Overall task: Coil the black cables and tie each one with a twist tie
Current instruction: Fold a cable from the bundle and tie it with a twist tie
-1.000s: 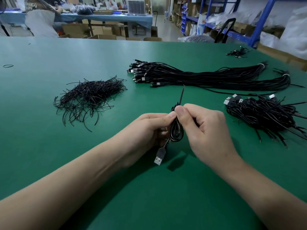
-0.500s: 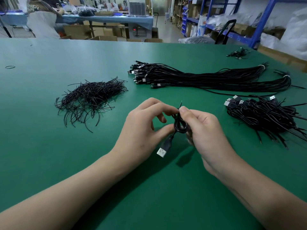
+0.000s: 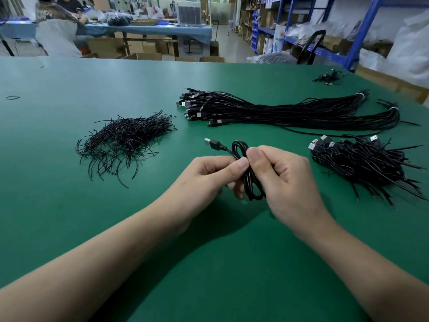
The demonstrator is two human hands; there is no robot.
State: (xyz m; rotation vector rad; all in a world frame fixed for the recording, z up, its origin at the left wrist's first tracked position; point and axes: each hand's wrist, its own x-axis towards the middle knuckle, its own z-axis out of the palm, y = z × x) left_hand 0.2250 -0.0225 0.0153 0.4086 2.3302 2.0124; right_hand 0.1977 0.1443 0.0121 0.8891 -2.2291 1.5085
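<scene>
2 hands hold 1 coiled cable above the green table (image 3: 69, 205).

The left hand (image 3: 209, 180) and the right hand (image 3: 285, 182) both pinch the middle of the black cable (image 3: 250, 184), thumbs tip to tip and fingers curled round the coil. Its USB plug (image 3: 212, 143) sticks out to the upper left. A heap of twist ties (image 3: 125, 140) lies to the left, a long bundle of straight cables (image 3: 290, 115) lies beyond the hands, and a pile of coiled cables (image 3: 362, 163) lies to the right.
</scene>
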